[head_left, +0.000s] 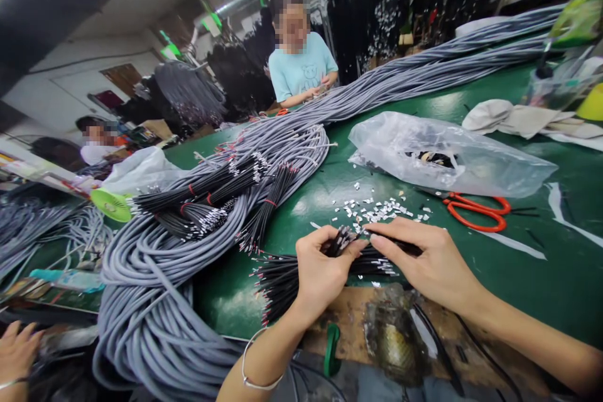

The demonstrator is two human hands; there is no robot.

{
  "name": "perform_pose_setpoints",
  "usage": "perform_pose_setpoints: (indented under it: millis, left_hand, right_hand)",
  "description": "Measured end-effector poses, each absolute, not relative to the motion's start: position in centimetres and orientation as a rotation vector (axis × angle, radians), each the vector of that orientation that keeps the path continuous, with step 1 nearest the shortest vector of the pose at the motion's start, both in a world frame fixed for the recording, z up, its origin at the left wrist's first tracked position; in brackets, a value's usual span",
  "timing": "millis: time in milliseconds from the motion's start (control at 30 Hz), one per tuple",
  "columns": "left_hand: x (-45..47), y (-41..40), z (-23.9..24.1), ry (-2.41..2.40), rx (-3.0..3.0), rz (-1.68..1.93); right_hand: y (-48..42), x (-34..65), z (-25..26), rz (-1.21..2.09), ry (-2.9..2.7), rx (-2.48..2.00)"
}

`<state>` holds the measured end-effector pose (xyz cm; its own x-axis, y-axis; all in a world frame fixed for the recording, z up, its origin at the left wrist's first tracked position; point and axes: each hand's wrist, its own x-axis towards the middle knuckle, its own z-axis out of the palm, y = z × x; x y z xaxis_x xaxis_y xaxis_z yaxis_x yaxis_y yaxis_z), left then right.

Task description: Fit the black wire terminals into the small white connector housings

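My left hand [320, 270] is closed around a bundle of short black wires [282, 276] that fans out to the left over the green table [518, 264]. My right hand [424, 257] pinches the wire ends at the top of the same bundle, fingertips touching my left thumb. Small white and silver terminal pieces [377, 208] lie scattered on the table just beyond my fingers. A bracelet circles my left wrist.
A big mass of grey cables [155, 289] covers the left side, with tied black wire bundles [211, 191] on top. Red-handled scissors [475, 207] and a clear plastic bag [447, 157] lie at right. A person in a light blue shirt [301, 66] works across the table. Another person's hand [16, 352] shows bottom left.
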<state>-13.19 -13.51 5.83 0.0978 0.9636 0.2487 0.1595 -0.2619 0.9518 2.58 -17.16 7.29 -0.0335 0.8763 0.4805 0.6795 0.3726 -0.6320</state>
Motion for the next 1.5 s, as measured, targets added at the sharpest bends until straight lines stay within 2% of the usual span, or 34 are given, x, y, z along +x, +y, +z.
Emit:
perform_pose_setpoints:
  millis: [467, 733, 867, 1000, 1133, 1333, 1500]
  left_hand:
    - [-13.0, -13.6, 5.9, 1.147, 1.59, 1.322]
    - [-14.1, -13.1, 7.2, 0.79, 1.503, 0.967]
    - [-14.3, -13.1, 6.9, 0.674, 1.518, 0.849]
    - [-14.2, -13.3, 7.1, 0.663, 1.538, 0.798]
    - [-14.0, -13.5, 7.4, 0.704, 1.512, 0.744]
    - [-13.5, -13.5, 6.8, 0.822, 1.457, 0.876]
    - [-13.0, -13.1, 6.5, 0.882, 1.332, 0.975]
  right_hand:
    - [-17.3, 2.6, 7.2, 0.222, -1.79, -1.416]
    - [-17.2, 3.3, 8.1, 0.297, -1.713, -1.367]
    - [-17.0, 3.4, 8.3, 0.377, -1.777, -1.171]
    - [-17.1, 3.2, 7.8, 0.216, -1.905, -1.053]
    - [-17.1, 3.1, 7.1, 0.09, -2.003, -1.123]
    - [-17.2, 2.6, 7.3, 0.224, -1.953, -1.207]
    - [-17.4, 2.5, 8.0, 0.159, -1.878, -1.141]
